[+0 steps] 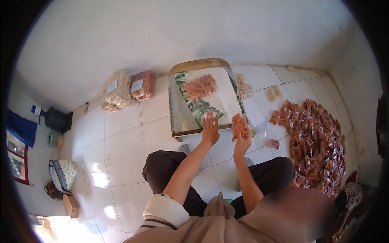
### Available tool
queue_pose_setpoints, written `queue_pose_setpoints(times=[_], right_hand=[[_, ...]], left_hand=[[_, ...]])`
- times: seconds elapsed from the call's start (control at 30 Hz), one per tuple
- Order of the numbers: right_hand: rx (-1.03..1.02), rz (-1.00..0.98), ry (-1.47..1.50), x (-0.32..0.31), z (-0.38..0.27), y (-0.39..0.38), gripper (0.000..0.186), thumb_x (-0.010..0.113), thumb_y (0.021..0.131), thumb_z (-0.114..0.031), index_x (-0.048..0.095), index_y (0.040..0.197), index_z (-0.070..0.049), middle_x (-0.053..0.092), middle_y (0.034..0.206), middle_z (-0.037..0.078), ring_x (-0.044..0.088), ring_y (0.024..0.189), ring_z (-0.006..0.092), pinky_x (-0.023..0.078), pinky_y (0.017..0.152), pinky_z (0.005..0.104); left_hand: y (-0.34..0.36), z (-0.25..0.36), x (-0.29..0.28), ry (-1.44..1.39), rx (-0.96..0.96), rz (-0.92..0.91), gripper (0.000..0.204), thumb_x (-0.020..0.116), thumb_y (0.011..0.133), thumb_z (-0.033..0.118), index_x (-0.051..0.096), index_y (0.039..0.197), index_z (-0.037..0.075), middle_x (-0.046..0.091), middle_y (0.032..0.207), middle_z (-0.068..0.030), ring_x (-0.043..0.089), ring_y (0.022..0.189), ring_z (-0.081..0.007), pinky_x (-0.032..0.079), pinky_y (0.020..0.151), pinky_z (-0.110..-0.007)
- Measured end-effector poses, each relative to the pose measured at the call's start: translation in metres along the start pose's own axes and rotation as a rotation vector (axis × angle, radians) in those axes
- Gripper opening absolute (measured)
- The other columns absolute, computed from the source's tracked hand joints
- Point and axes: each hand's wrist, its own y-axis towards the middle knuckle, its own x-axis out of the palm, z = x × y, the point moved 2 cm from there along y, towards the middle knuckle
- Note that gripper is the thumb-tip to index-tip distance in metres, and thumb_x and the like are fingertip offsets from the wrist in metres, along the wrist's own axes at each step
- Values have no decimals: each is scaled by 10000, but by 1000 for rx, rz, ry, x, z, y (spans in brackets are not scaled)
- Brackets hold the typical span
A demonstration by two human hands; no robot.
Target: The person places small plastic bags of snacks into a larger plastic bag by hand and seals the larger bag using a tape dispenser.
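Note:
A low wooden table (177, 117) stands in front of me, its top covered by a white and green printed sheet (223, 93). Toward its far side lies a bunch of small orange-red snack packets (200, 86). My left hand (210, 131) is held over the table's near edge, fingers spread, nothing in it. Just off the near right corner, my right hand (242, 144) grips a clear packet of orange-red snacks (240, 126) upright. Its far fingers are partly hidden by the packet.
A large heap of filled packets (314, 146) covers the floor at right. Clear plastic bags (264, 131) and pale packets (274, 93) lie between heap and table. Two large bulk bags, one pale (118, 89), one red (142, 86), lean by the wall. A person's hand (337, 235) shows at lower right.

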Motion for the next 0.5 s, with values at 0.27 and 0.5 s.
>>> queue_pose_setpoints(times=[0.27,0.5], right_hand=[[35,-82,35,-5,2,-11,467,620,775,29,451,1210,44,567,1021,137,584,846,151,498,678,249],[-11,-170,-7,2,4,-46,483,630,774,27,451,1223,16,597,863,80,549,639,80,431,493,204]], left_hand=[[0,-21,19,-293,8,213,314,596,773,112,574,1084,81,531,1014,-60,482,1002,-244,388,849,-371],[0,-16,-14,-466,-164,462,160,622,792,173,677,937,133,539,831,-30,498,786,-217,401,684,-342]])
